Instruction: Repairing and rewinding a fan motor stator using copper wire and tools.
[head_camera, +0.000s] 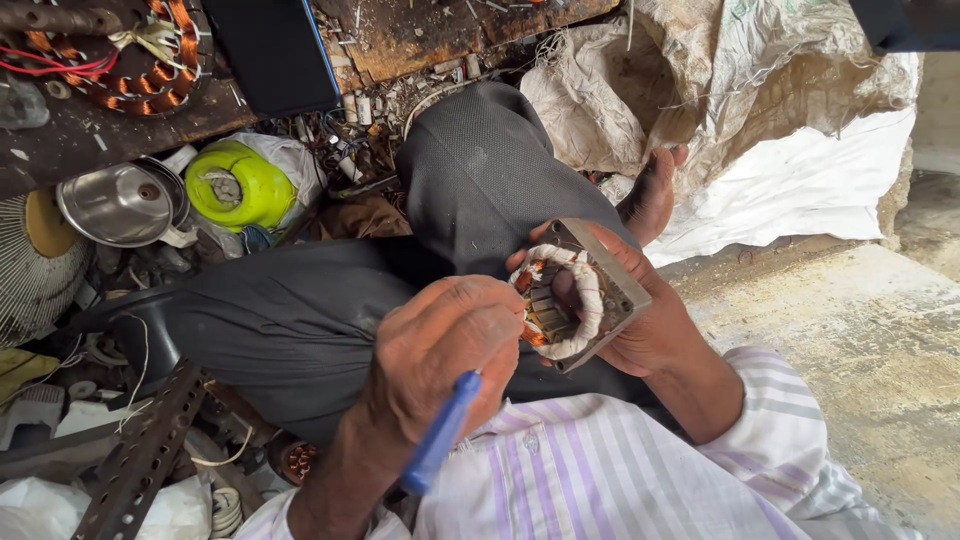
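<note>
**Stator held over lap, blue tool at its winding**

The right hand (650, 320) cradles a square metal stator (585, 295) from beneath, fingers curled closed round its frame, thumb side at the upper edge. The stator sits tilted, above the person's dark-trousered knee (480, 170), its copper winding wrapped in white tape forming a ring round the central bore.

The left hand (440, 350) is closed on a blue-handled tool (440, 435); the handle projects downward from the fist towards the striped shirt (600, 470). The tool's working end is hidden behind the fingers, which rest against the left side of the winding; whether the tip touches it cannot be told.

Surroundings: a bare foot (650, 195) beside crumpled sacking (760, 110) at upper right; concrete floor (860, 340) at right. At upper left, a dark worktop (90, 135) carries a second copper winding (140, 60) and a black flat case (270, 50). Below it lie a steel bowl (115, 205), a lime-green housing (240, 185), a fan grille (30, 260) and a perforated angle bar (140, 460).
</note>
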